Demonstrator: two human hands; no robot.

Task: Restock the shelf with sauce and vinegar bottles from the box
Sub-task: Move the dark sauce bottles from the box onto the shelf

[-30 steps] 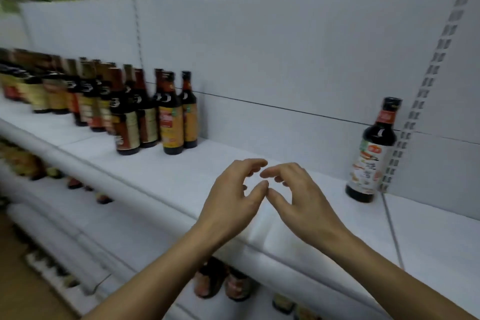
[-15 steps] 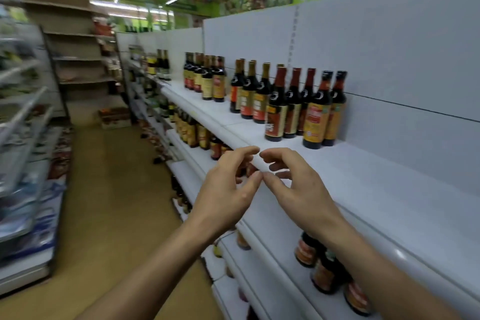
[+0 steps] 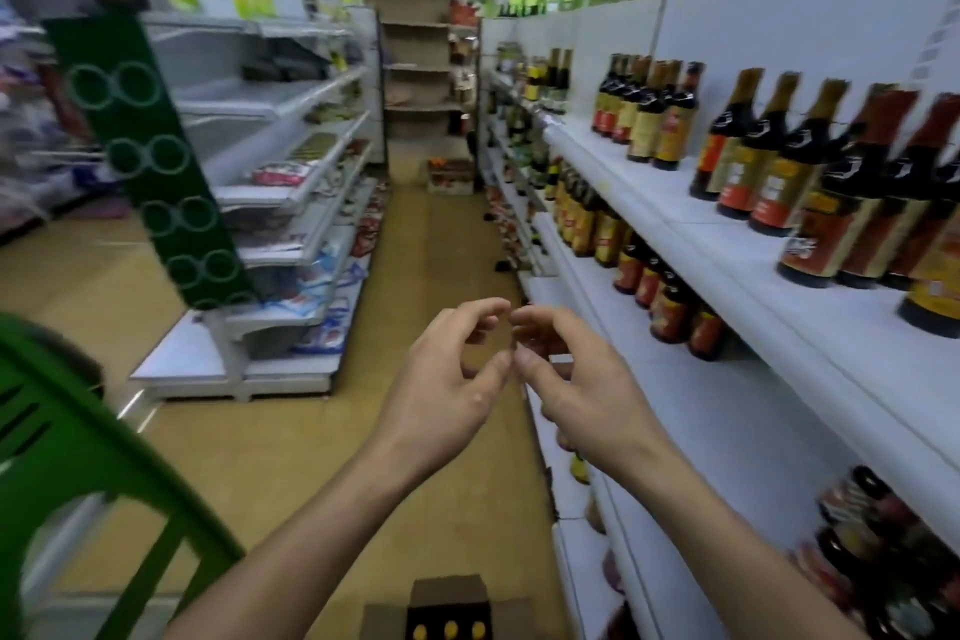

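Both hands are held up side by side above the aisle floor (image 3: 291,457). The left hand (image 3: 441,385) and the right hand (image 3: 587,395) are turned toward each other, with their thumb tips almost meeting. The fingers (image 3: 470,316) of each are loosely curved and released, and nothing is grasped by either. The cardboard box (image 3: 449,603) is seen at the bottom edge, on the floor below the forearms, with its flaps open and yellow caps (image 3: 449,630) showing inside. The white shelf (image 3: 727,270) runs along the right side, and dark sauce and vinegar bottles (image 3: 810,166) are stood upright on it in groups. More bottles (image 3: 670,312) are lined up on the shelf below. A green plastic object (image 3: 78,463), too blurred to be identified, is seen at the lower left, and further shelving (image 3: 291,140) stands across the aisle.
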